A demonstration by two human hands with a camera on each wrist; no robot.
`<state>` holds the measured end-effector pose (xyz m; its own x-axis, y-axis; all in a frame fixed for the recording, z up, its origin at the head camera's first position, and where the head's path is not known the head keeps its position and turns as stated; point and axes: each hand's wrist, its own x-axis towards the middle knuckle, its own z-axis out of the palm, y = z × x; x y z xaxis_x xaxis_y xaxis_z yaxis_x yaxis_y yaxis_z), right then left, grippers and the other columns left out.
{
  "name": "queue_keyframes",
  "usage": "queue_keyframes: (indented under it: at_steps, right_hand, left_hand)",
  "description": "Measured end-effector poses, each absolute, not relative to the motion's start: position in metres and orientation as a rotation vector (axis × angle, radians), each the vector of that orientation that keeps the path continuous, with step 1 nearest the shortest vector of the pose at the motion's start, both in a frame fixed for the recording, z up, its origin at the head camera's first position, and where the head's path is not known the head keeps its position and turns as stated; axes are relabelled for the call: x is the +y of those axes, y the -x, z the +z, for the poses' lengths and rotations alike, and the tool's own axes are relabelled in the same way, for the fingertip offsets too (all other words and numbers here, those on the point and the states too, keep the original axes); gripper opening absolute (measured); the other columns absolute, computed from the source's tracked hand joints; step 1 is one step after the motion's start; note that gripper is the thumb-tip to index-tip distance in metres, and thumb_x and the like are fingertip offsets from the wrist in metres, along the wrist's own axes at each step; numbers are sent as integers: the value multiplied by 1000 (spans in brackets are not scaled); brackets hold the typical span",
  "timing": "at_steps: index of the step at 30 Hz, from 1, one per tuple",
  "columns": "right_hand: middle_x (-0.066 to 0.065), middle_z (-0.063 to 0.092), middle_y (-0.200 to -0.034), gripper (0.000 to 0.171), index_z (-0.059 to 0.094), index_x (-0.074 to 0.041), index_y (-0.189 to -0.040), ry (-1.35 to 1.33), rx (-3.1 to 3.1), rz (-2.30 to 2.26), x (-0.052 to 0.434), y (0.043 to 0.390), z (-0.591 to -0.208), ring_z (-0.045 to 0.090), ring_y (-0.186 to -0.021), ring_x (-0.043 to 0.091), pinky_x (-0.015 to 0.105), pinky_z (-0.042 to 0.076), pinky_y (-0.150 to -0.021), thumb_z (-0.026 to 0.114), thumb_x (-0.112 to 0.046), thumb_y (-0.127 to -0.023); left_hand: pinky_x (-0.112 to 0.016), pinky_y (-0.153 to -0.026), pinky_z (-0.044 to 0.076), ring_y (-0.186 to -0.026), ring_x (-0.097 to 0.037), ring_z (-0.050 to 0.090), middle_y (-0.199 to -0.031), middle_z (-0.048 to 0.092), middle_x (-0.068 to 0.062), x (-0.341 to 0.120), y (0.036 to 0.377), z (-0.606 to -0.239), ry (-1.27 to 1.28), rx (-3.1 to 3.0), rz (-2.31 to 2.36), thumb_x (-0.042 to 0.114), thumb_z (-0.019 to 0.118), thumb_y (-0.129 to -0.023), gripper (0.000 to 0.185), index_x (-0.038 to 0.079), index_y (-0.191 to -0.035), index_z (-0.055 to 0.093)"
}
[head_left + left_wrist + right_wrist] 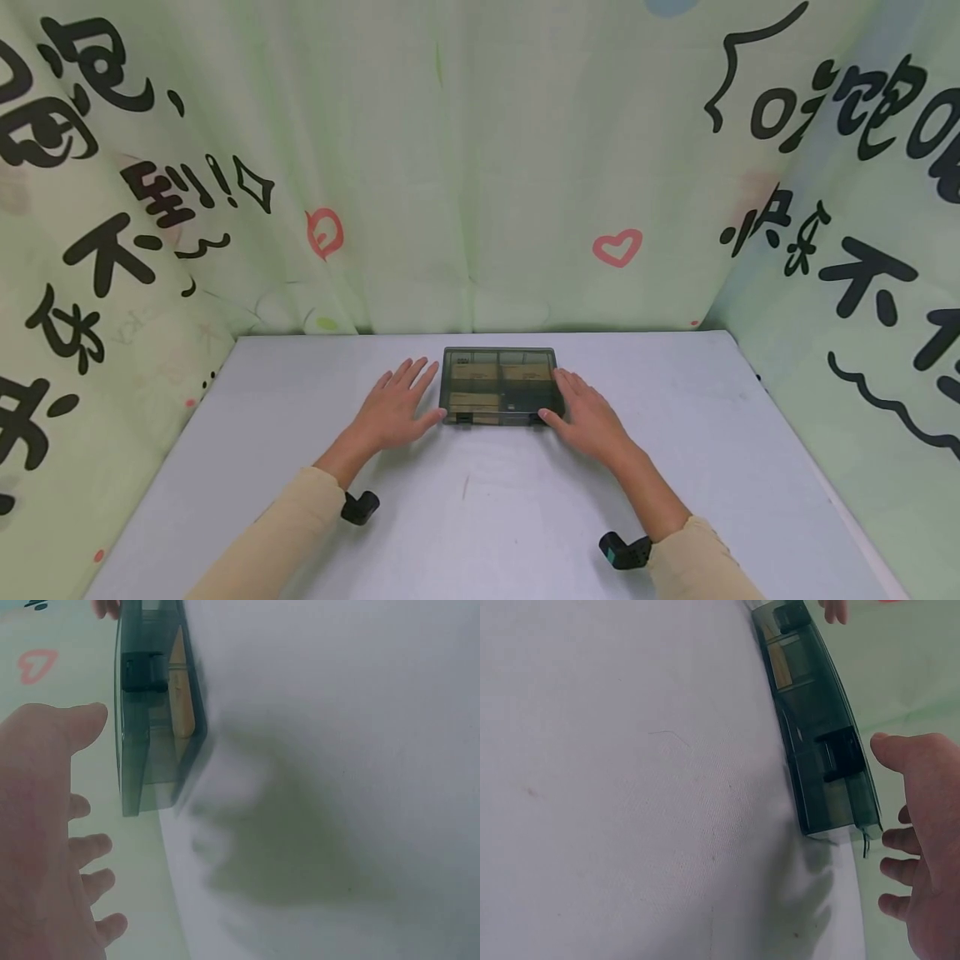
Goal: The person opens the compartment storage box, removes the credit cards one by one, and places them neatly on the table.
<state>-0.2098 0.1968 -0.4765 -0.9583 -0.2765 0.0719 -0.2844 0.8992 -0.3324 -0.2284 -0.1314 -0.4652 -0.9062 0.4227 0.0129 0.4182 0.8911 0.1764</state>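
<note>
A dark, see-through plastic compartment box [498, 385] lies flat on the table with its lid down. Tan flat pieces show through several of its sections. Black latches [840, 754] sit along its front side. My left hand [397, 407] hovers beside the box's left edge, fingers spread, the thumb tip close to the front left corner. At the right edge is my right hand [588, 417], its fingers extended and thumb near the front right corner. Whether either hand touches the box I cannot tell; both wrist views show the thumbs close to the lid.
A white-covered table [480, 517] carries the box near its far edge. Pale green curtains [465, 167] with black writing and red hearts hang behind and at both sides. Small black devices [361, 507] are strapped at the wrists.
</note>
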Motion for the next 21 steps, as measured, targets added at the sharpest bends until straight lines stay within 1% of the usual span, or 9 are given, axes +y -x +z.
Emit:
queue_keyframes:
  at_steps: [4,7,12,21]
  right_hand:
    - [25,28,-155,80,22,6,-151,-435,-3057,557,196,210,-478,27,-143,42,57,25,-114,55,-43,-96]
    - [26,27,-155,81,20,7,-151,-419,-3070,563,196,209,-478,27,-143,43,56,25,-114,53,-43,-97]
    - [25,24,-157,81,18,6,-152,-395,-3089,596,195,209,-479,27,-143,42,56,25,-115,52,-43,-97]
    - [24,23,-158,80,17,5,-152,-371,-3113,637,195,210,-481,27,-144,40,56,23,-115,50,-44,-98]
  left_hand:
    - [-56,-116,23,-149,-32,21,-161,23,-10,-128,229,-468,-682,3031,280,58,45,-95,78,17,-156,19]
    - [-55,-117,22,-149,-31,20,-161,22,-9,-126,231,-470,-664,3018,280,60,43,-95,78,18,-156,17]
    - [-53,-117,22,-149,-30,21,-161,22,-8,-124,233,-474,-635,2996,295,63,41,-95,80,18,-157,15]
    - [-52,-117,24,-148,-30,24,-161,24,-8,-123,235,-480,-593,2984,369,63,42,-94,81,18,-157,16]
